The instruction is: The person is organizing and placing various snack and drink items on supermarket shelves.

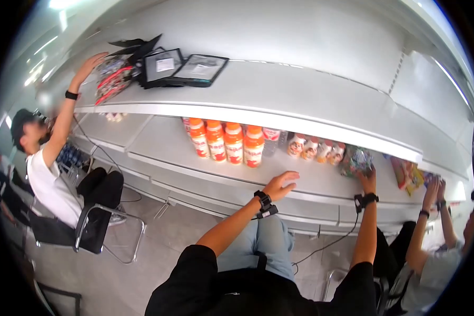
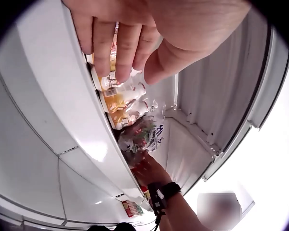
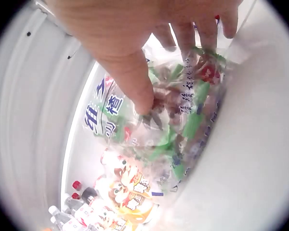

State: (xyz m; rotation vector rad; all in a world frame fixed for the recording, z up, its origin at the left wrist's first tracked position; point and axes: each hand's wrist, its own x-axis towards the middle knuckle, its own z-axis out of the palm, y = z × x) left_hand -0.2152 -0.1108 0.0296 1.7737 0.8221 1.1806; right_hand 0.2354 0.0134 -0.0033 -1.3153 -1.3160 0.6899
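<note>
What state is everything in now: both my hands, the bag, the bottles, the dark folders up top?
Left hand: fingers extended, holding nothing.
Right hand: on the clear bag, thumb pressed against its front.
Clear bag: filled; sealed or not, cannot tell.
Orange-capped bottles: upright, capped.
Small bottles: upright, side by side.
Dark folders: lying on the upper shelf, piled loosely.
</note>
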